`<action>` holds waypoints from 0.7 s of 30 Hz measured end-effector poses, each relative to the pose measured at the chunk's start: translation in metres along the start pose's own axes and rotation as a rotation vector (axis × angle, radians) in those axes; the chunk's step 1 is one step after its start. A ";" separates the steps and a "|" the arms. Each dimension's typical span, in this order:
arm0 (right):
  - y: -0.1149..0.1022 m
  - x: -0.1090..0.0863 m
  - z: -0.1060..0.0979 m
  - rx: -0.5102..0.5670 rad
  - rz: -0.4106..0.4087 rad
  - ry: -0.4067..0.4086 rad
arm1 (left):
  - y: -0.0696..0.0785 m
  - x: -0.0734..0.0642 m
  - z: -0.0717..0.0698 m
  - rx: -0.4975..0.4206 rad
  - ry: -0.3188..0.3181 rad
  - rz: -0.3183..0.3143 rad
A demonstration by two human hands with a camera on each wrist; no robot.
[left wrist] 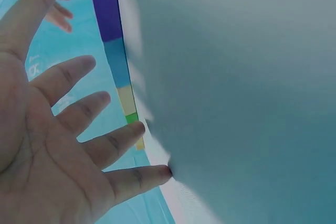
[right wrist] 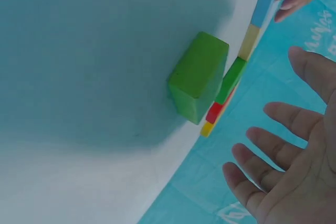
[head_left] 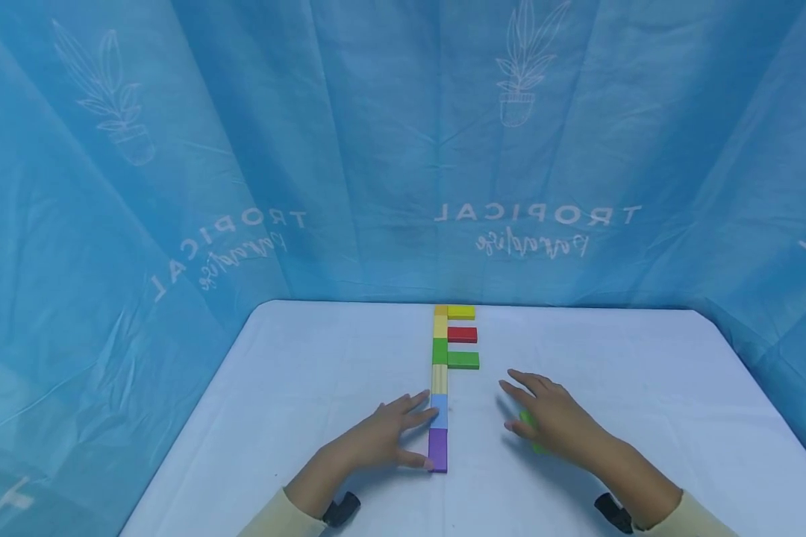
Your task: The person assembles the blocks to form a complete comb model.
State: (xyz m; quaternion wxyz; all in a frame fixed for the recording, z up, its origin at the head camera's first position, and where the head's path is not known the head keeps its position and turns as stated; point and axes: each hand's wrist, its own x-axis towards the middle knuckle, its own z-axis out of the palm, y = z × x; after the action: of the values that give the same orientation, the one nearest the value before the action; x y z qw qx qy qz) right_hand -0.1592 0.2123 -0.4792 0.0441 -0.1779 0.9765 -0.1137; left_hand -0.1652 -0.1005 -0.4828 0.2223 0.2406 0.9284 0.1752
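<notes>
A straight column of coloured blocks runs down the white table, with a purple block (head_left: 438,450) at its near end and a blue block (head_left: 439,412) beyond it. My left hand (head_left: 386,436) lies along the column's left side, fingers spread, fingertips at the blue block and thumb at the purple one. On the right, my right hand (head_left: 557,421) hovers with fingers spread over a green block (right wrist: 199,74), which it partly hides in the head view. That block stands apart from the column. In the right wrist view the fingers do not close round it.
Three blocks, yellow (head_left: 461,312), red (head_left: 462,335) and green (head_left: 463,361), stick out to the right from the column's far part. The white table (head_left: 322,358) ends at a blue curtain (head_left: 376,186) behind and at both sides.
</notes>
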 end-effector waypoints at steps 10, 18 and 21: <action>0.011 -0.030 0.001 0.108 -0.036 -0.032 | 0.005 -0.029 0.009 0.075 -0.025 0.092; 0.016 -0.044 0.004 0.107 -0.079 -0.022 | 0.008 -0.035 0.013 0.130 -0.045 0.093; 0.017 -0.047 0.005 0.095 -0.092 -0.040 | 0.008 -0.036 0.014 0.150 -0.041 0.113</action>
State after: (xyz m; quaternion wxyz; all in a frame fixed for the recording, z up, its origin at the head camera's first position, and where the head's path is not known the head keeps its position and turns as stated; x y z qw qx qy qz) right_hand -0.1203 0.2441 -0.4858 0.0666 -0.2224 0.9597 -0.1584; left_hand -0.1267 -0.1103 -0.4796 0.2122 0.3121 0.9192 0.1127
